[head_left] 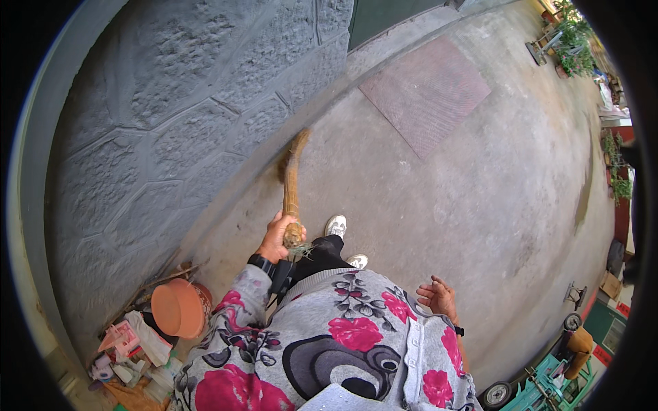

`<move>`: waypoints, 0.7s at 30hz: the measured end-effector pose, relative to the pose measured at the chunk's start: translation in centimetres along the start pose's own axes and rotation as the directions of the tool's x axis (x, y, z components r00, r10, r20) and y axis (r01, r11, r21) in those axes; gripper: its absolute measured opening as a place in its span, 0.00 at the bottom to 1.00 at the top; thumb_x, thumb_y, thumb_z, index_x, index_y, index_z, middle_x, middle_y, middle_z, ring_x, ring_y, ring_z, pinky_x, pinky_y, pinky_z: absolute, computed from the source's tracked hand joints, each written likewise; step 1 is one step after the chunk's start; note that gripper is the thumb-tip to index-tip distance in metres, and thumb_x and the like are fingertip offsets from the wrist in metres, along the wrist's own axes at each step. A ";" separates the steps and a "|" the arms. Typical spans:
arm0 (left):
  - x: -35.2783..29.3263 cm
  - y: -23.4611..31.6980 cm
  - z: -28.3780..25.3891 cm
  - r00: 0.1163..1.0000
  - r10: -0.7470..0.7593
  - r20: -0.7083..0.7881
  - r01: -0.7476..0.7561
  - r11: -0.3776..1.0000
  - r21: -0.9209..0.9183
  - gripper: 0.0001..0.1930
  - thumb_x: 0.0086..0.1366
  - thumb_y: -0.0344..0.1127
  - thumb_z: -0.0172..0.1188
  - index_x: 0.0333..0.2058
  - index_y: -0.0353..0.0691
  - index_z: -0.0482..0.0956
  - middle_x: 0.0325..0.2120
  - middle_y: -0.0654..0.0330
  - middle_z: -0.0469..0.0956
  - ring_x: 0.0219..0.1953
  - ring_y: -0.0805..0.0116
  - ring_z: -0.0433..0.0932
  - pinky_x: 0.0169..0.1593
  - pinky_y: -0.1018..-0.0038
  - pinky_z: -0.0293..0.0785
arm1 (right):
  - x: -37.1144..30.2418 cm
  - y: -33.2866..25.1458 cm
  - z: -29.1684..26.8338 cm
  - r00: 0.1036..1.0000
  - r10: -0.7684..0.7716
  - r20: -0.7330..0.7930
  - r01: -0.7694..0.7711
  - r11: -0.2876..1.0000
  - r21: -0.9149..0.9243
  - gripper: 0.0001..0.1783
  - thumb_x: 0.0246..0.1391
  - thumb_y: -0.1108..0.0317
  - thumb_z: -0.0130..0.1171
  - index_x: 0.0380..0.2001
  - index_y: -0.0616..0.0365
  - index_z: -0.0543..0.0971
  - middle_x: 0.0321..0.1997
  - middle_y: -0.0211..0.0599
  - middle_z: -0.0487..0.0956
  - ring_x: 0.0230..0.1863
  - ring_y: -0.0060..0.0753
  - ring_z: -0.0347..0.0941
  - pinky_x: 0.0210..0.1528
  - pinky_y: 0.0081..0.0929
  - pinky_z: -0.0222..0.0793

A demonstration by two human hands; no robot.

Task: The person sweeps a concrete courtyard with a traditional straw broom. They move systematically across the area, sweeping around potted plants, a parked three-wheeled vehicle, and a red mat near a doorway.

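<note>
My left hand (276,238) is closed round the thick near end of a long, curved straw hand broom (292,179). Its ribbed tan stalk points away from me, and its darker far tip bends right beside the foot of the wall. Some greyish-green strands stick out by the end in my grip. Off to the right, my right hand (439,297) hangs in the air with loosely bent fingers apart and nothing in it.
A grey stone-patterned wall (199,89) runs along the left. On the concrete floor lies a reddish mat (428,96). An orange bucket (179,308) stands among clutter at lower left. A teal three-wheeled cart (541,387) is at lower right, with potted plants (574,51) at far right.
</note>
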State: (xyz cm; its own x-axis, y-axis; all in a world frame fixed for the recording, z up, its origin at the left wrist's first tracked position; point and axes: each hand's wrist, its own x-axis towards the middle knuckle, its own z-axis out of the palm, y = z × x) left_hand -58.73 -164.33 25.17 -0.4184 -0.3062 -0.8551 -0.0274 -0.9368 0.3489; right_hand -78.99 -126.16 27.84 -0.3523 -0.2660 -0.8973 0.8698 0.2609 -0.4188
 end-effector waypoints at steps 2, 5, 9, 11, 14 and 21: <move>2.1 0.1 0.6 0.997 0.021 -0.077 -0.005 0.979 0.202 0.14 0.47 0.28 0.53 0.32 0.45 0.58 0.23 0.55 0.65 0.17 0.63 0.71 0.18 0.69 0.71 | -0.2 -0.2 0.4 1.000 0.016 -0.006 -0.016 1.000 -0.005 0.30 0.47 0.68 0.44 0.52 0.71 0.52 0.30 0.47 0.72 0.31 0.38 0.73 0.27 0.31 0.72; 4.1 -1.1 2.2 0.994 -0.064 -0.085 0.076 0.986 0.149 0.13 0.48 0.29 0.54 0.30 0.45 0.59 0.21 0.58 0.65 0.19 0.61 0.72 0.19 0.67 0.72 | -0.7 -0.5 1.0 0.999 0.039 -0.013 -0.039 0.999 0.006 0.29 0.47 0.69 0.44 0.52 0.71 0.52 0.30 0.47 0.72 0.30 0.38 0.73 0.28 0.32 0.72; 5.3 -1.8 4.7 0.981 -0.191 0.010 0.188 0.972 0.144 0.15 0.47 0.28 0.54 0.31 0.45 0.56 0.19 0.55 0.65 0.16 0.61 0.71 0.18 0.65 0.70 | -1.5 -0.8 1.5 0.998 0.036 -0.050 -0.034 0.999 0.033 0.29 0.47 0.69 0.44 0.52 0.70 0.52 0.31 0.47 0.72 0.30 0.39 0.73 0.28 0.33 0.72; 5.3 -0.9 5.3 0.977 -0.206 0.063 0.192 0.965 0.179 0.15 0.48 0.29 0.53 0.32 0.45 0.57 0.20 0.54 0.65 0.17 0.62 0.70 0.19 0.67 0.70 | -1.7 -0.7 1.7 0.997 0.033 -0.074 -0.029 0.998 0.051 0.30 0.47 0.69 0.44 0.52 0.70 0.51 0.31 0.47 0.72 0.30 0.39 0.73 0.27 0.32 0.72; 4.5 2.6 4.9 0.947 -0.269 0.172 0.260 0.963 0.073 0.16 0.51 0.32 0.52 0.37 0.45 0.58 0.24 0.51 0.66 0.21 0.64 0.69 0.22 0.73 0.70 | -1.5 -0.5 1.8 0.995 0.037 -0.092 -0.028 0.996 0.088 0.30 0.47 0.69 0.44 0.52 0.71 0.51 0.30 0.48 0.72 0.30 0.39 0.73 0.27 0.32 0.72; 4.7 5.5 8.9 0.984 -0.016 0.177 -0.041 0.949 0.312 0.24 0.52 0.31 0.50 0.48 0.47 0.54 0.21 0.53 0.68 0.20 0.65 0.70 0.20 0.73 0.70 | 0.1 -0.1 1.6 0.992 0.078 -0.096 -0.066 0.990 0.122 0.30 0.47 0.69 0.45 0.52 0.70 0.51 0.30 0.48 0.72 0.30 0.39 0.73 0.28 0.33 0.72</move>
State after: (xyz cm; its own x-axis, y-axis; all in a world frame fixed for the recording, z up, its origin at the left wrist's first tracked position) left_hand -68.93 -169.42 26.50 -0.5721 -0.2561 -0.7792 -0.2927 -0.8237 0.4857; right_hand -78.59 -127.66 27.99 -0.3152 -0.1547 -0.9363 0.9268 0.1622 -0.3388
